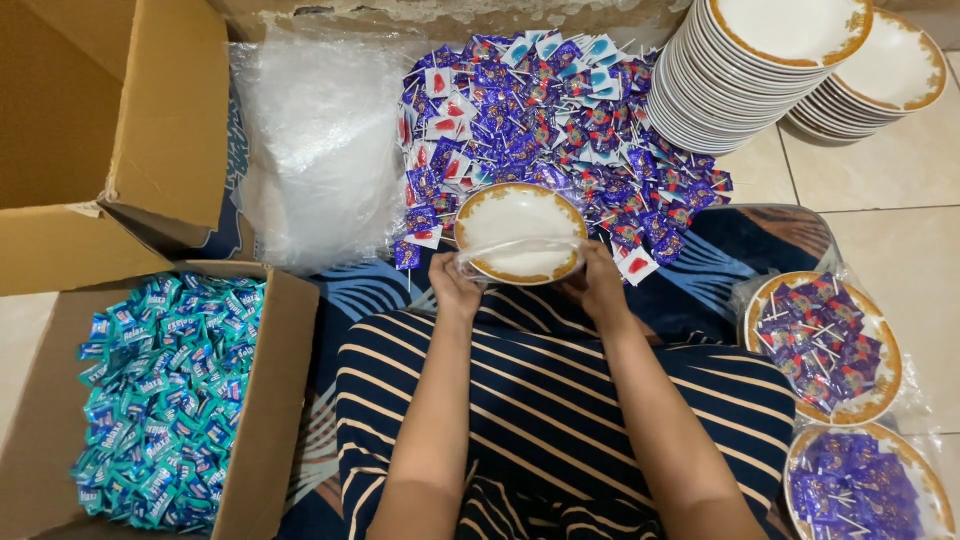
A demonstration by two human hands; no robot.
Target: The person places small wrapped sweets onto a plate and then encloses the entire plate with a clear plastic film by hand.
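Hands, left hand (452, 285) and right hand (600, 283), grip plate (518, 225) edges, forearms extended forward.

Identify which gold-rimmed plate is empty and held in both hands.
The plate in front of the lap, gripped by the left hand and right hand; the two plates at right hold purple-wrapped sweets.
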